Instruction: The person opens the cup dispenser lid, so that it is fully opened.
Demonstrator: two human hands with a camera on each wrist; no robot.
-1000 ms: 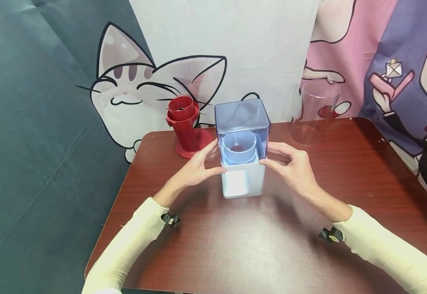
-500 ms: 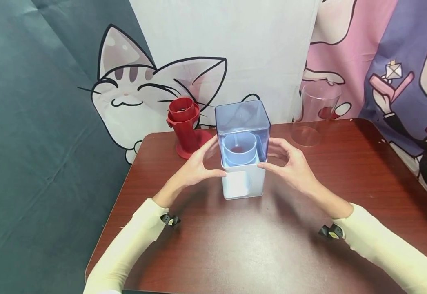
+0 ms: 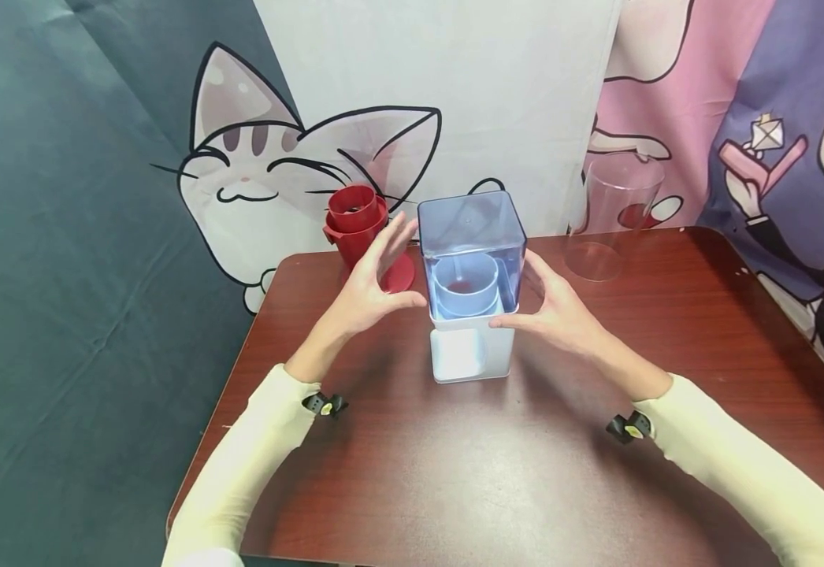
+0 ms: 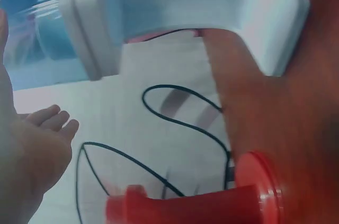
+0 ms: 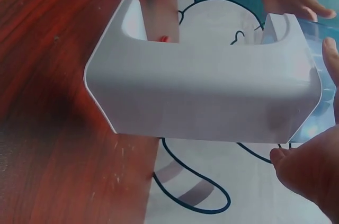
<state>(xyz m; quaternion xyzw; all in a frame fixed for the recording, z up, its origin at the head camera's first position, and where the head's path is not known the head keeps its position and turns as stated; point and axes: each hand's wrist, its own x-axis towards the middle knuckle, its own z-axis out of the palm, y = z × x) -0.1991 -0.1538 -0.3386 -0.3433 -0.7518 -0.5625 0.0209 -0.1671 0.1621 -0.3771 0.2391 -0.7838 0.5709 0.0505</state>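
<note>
In the head view a white stand with a notched lower part stands upright on the table. On top of it sits a see-through blue square container, and a round cup shape shows through its wall. My left hand is spread beside the container's left side, apart from it. My right hand is at the right side, fingers extended and thumb tip across the container's lower front edge. Whether that thumb touches cannot be told. The right wrist view shows the stand's white side and part of the right hand.
A red tubular holder on a round base stands behind my left hand. A clear cylinder stands at the back right. The brown table meets a printed cloth backdrop at its far edge.
My left hand has come off the container and moved up and left, its fingers spreading. The right hand's fingers have loosened and straightened. The container and stand stay where they were.
</note>
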